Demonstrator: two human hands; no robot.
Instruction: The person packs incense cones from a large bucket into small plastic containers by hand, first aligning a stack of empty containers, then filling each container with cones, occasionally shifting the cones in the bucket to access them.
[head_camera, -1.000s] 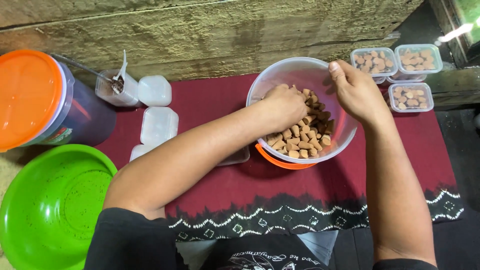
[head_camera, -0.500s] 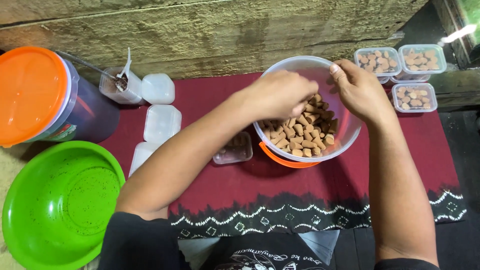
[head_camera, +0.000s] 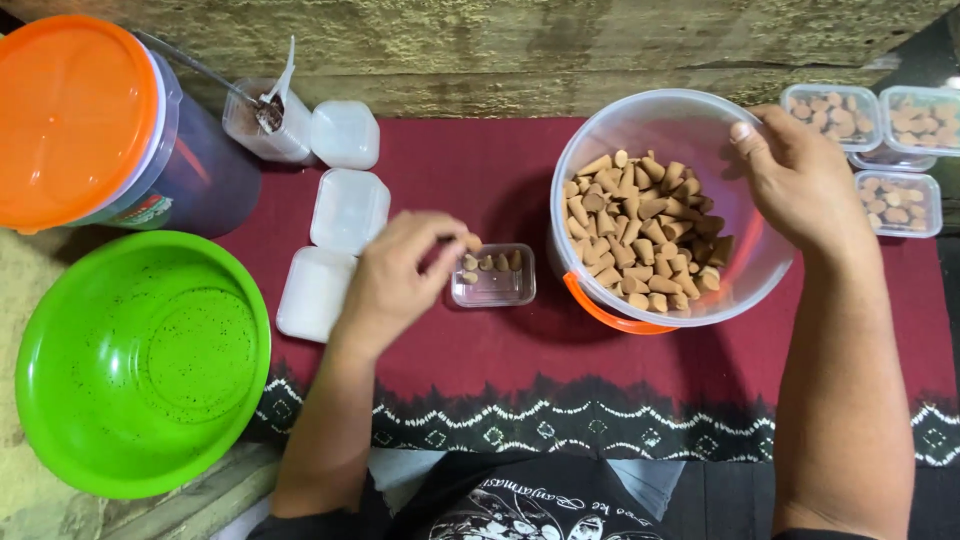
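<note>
Cone-shaped brown pellets (head_camera: 640, 235) fill the lower half of a clear plastic tub (head_camera: 600, 140) with an orange handle, which stands tilted on a dark red patterned cloth (head_camera: 480, 350) in front of a rough wooden wall (head_camera: 500, 50). The person's right hand (head_camera: 800, 180) grips the tub's far rim, thumb inside the wall and fingers curled over the outside. The left hand (head_camera: 405, 275) hovers at the left edge of a small clear box (head_camera: 493, 277) lying just left of the tub; its fingertips are drawn together over the box's near corner, pinching what looks like one pellet (partly hidden by the fingers). A few pellets already lie along the box's far side.

To the left of the hand, three white square lids (head_camera: 345, 210) lie in a loose column on the cloth, and beside the topmost stands a small clear cup (head_camera: 262, 125) with a white spoon in it. A large dark container with an orange lid (head_camera: 70, 115) occupies the upper left corner, and a bright green basin (head_camera: 140, 365) sits just below it, partly off the cloth. At the far right, behind the right hand, several small clear boxes already filled with pellets (head_camera: 900, 150) are stacked close together.
</note>
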